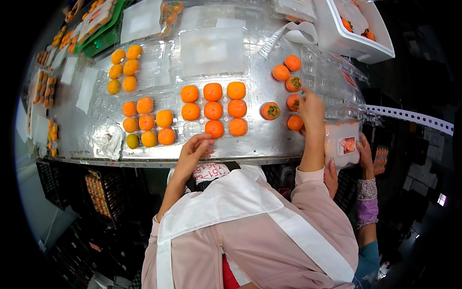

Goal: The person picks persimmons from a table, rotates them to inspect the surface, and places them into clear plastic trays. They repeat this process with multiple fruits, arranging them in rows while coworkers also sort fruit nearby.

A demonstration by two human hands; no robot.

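My left hand (196, 148) rests with loosely curled, parted fingers at the front edge of a clear moulded tray (192, 128). The tray holds several orange persimmons (212, 110) in rows, with a bare pocket at its front-left corner. My right hand (310, 108) grips a persimmon (293, 103) among several loose ones on the right; its fingertips are partly hidden. A lone persimmon (271, 111) sits calyx-up between the tray and that group.
Other fruit trays (146, 123) lie left on the metal table (86, 139). A green crate (102, 36) and white box (353, 43) stand behind. At right, a co-worker's hands (365, 154) hold a covered pack (341, 135). Dark crates (101, 192) are below.
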